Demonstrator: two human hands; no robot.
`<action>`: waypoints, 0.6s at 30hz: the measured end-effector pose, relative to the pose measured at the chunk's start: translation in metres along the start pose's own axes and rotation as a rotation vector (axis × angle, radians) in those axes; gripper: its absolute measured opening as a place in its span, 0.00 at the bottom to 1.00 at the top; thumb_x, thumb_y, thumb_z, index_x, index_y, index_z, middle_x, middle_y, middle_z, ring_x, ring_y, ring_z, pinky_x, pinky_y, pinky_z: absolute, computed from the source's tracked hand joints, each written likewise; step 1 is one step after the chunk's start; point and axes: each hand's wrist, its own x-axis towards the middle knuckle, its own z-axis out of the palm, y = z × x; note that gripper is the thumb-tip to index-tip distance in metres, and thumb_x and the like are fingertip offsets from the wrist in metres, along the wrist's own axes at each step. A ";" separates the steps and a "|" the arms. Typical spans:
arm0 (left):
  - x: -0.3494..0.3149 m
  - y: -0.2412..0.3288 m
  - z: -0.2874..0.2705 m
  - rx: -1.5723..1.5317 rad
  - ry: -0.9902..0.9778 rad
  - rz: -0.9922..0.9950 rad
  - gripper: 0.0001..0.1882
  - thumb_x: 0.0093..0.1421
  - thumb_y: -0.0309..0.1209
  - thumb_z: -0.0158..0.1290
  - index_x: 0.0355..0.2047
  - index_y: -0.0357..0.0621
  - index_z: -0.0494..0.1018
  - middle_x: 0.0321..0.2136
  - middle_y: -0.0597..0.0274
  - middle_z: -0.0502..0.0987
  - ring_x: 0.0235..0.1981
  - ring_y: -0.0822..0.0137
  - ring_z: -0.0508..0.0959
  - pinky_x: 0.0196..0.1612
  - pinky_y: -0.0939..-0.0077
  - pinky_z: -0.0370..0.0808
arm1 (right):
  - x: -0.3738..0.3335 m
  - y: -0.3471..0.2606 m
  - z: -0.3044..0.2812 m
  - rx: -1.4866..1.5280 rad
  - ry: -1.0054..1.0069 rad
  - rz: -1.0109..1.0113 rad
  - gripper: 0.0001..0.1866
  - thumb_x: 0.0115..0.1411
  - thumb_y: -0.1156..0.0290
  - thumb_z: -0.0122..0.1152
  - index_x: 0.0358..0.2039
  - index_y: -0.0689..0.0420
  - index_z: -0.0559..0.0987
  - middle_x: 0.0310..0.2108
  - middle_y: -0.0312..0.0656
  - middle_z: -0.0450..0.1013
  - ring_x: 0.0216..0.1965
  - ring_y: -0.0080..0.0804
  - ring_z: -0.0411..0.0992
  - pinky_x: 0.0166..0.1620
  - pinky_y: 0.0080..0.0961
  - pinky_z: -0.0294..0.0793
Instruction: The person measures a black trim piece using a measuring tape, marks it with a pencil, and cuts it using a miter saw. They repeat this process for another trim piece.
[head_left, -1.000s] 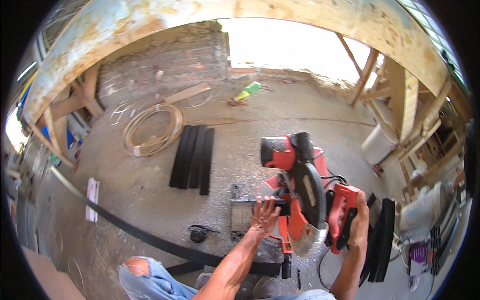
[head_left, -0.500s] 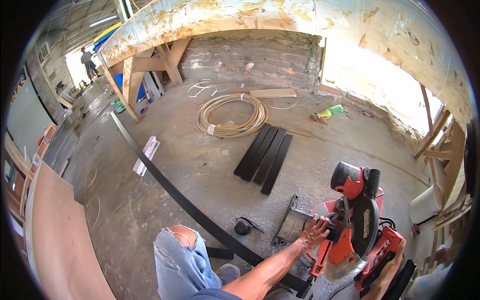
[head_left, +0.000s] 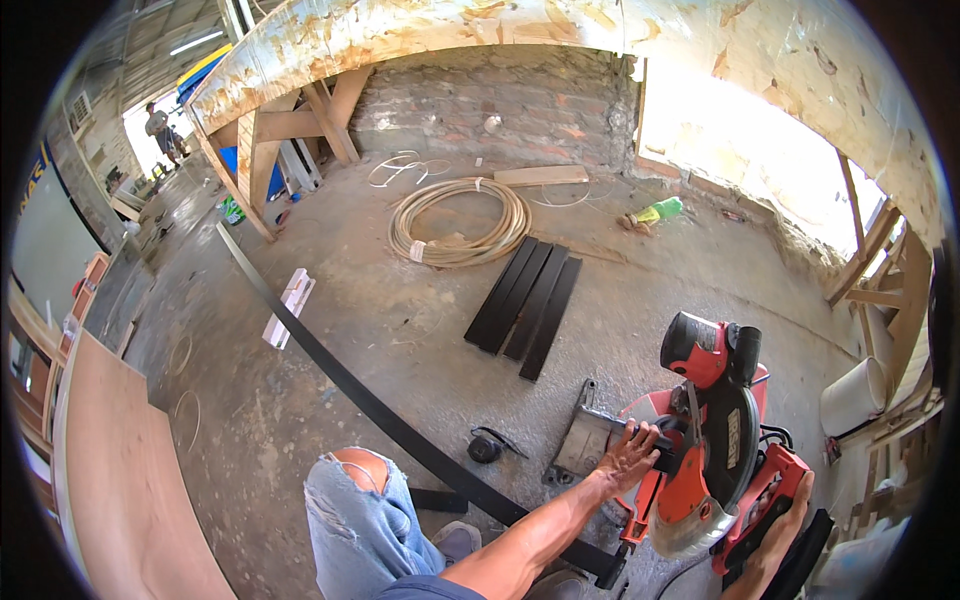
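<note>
A red and black mitre saw point(head_left: 735, 430) stands on the floor at the lower right, its metal guard pointing toward me. My right hand point(head_left: 785, 525) wraps around its red handle point(head_left: 772, 490), with the fingers partly hidden. On the saw's near left side lies my left hand point(head_left: 630, 456), fingers stretched over a dark part beside the grey metal base point(head_left: 585, 448). Under my left forearm passes a long black strip point(head_left: 400, 430), which reaches from the far left floor to the saw's foot. Several short black strips point(head_left: 525, 305) lie side by side ahead of the saw.
A black tape measure point(head_left: 486, 446) sits left of the saw base. Further off are a coiled hose point(head_left: 405, 225), a green bottle point(head_left: 660, 210) and a white grooved piece point(head_left: 288, 308). A wooden bench point(head_left: 430, 30) spans the top; plywood point(head_left: 130, 470) stands left. A person point(head_left: 163, 130) is far away.
My view has shifted slightly, so the floor items sit a little higher and further left. Both hands keep their places on the mitre saw. The far person has changed posture.
</note>
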 end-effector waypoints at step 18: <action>0.002 0.000 0.000 0.010 -0.069 0.000 0.13 0.58 0.31 0.49 0.42 0.43 0.76 0.55 0.45 0.63 0.63 0.47 0.60 0.67 0.43 0.51 | -0.004 -0.002 0.000 -0.019 -0.014 -0.007 0.33 0.62 0.31 0.51 0.28 0.53 0.75 0.16 0.30 0.66 0.14 0.20 0.63 0.19 0.19 0.62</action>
